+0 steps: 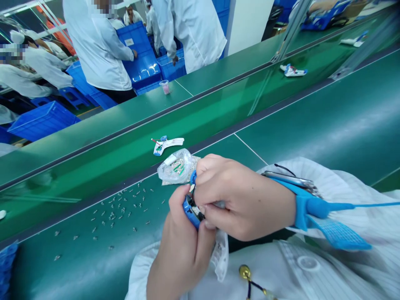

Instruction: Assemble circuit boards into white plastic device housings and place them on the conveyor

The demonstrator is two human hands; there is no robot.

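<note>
My left hand (184, 246) is closed around a blue-and-white, gun-shaped device housing (190, 210), with its open end turned up and dark and pale parts showing inside. The white handle (221, 256) hangs below my hands. My right hand (237, 198), wearing a blue wrist strap (304, 210), is bent over the housing with its fingers pinched at the opening. What those fingertips grip is hidden. A round blue piece (193, 177) shows beside the right knuckles. Just beyond lies a clear plastic bag (176, 166) with small green boards and pale parts inside.
Many small metal screws (114, 210) are scattered over the green bench (78, 271) at left. A similar opened housing (168, 143) with wires lies on the green conveyor belt (215, 121); another (293, 71) lies further right. A cup (165, 87) and co-workers among blue bins (45, 121) are across.
</note>
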